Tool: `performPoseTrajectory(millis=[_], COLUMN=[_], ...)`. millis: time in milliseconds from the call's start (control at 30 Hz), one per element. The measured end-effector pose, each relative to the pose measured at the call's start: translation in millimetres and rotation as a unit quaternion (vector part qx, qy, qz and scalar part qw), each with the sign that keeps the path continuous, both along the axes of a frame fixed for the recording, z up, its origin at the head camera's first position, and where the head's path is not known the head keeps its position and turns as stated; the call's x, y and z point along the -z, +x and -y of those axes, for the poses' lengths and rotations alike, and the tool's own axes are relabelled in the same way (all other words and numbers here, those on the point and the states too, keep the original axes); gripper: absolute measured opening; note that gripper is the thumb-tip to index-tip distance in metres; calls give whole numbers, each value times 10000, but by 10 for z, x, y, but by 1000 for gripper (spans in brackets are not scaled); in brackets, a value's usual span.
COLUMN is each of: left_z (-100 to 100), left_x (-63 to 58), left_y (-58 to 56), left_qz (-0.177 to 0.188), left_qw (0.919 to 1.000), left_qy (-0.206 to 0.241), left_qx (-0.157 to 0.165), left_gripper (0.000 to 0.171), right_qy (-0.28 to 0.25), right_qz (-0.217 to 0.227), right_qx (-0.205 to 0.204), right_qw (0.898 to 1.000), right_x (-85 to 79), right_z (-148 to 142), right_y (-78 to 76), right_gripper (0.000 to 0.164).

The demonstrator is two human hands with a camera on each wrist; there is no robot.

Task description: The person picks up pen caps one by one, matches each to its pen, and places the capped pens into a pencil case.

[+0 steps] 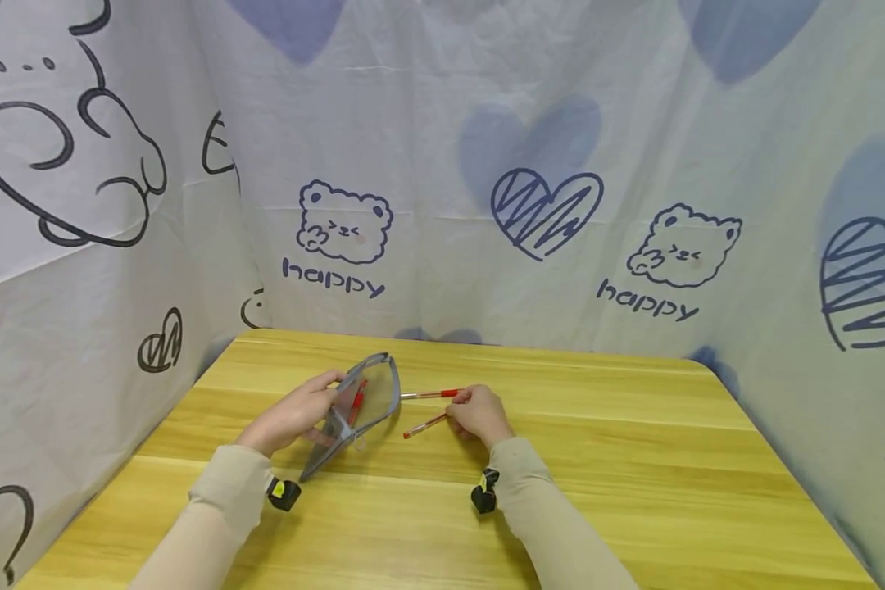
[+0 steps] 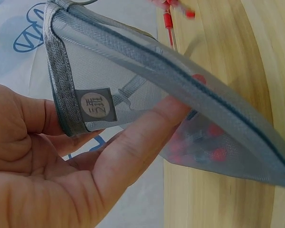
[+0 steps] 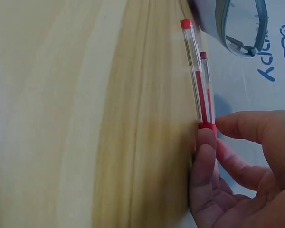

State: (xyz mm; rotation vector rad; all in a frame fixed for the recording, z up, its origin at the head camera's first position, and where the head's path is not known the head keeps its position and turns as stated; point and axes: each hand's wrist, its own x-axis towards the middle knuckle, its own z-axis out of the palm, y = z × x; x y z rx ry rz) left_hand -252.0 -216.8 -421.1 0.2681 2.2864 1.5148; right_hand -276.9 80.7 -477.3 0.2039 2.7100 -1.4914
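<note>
My left hand [image 1: 292,415] grips a grey mesh zipper pouch [image 1: 396,392], tilted with its mouth facing right. In the left wrist view, the fingers bend round the pouch's edge beside a sewn label [image 2: 96,105]. Through the mesh show a red pen [image 1: 357,403] and several red pen ends [image 2: 218,153]. Right of the mouth, my right hand [image 1: 481,412] pinches a clear-barrelled red pen [image 3: 197,66] by its red end, thumb and fingers low over the table. A second red pen [image 1: 429,395] lies just behind it, one end close to the pouch and the other at my fingers.
The yellow wood-grain table [image 1: 634,459] extends around both hands. A white cloth [image 1: 428,270] with hearts and bear drawings hangs along its back and sides. A small black wrist camera [image 1: 283,494] sits on the left wrist, another camera [image 1: 484,492] on the right.
</note>
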Motion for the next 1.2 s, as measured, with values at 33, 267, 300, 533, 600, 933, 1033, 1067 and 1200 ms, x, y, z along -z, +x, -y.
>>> performPoseTrajectory(millis=[33, 267, 300, 533, 600, 933, 1033, 1067, 1200], left_z=[-3, -4, -2, 13, 15, 35, 43, 47, 47], left_x=[-5, -14, -13, 1, -6, -18, -12, -10, 1], left_y=[1, 6, 5, 5, 10, 2, -6, -10, -25], left_qz=[-11, -67, -68, -51, -54, -82, -93, -114, -93], left_qw=[10000, 10000, 10000, 10000, 10000, 9999, 9999, 9998, 9999], left_qy=[-9, -23, -10, 11, 1, 10, 32, 28, 41], left_qx=[22, 8, 18, 44, 43, 76, 104, 130, 131], left_gripper=[40, 39, 39, 39, 39, 41, 42, 43, 44], right_qy=[33, 552, 635, 910, 729, -84, -64, -39, 47], right_qz=[-61, -352, -378, -277, -226, -85, -78, -64, -22], right_qx=[45, 365, 374, 371, 417, 722, 751, 751, 653], right_qw=[10000, 9972, 9966, 9948, 9962, 9973, 9971, 9972, 9978], right_x=[5, 39, 37, 4, -2, 5, -9, -16, -35], right_z=[-9, -31, -34, -168, -243, -561, -606, -616, -656], right_y=[7, 39, 40, 69, 65, 64, 81, 83, 80], right_gripper=[13, 16, 16, 22, 26, 50, 54, 55, 58])
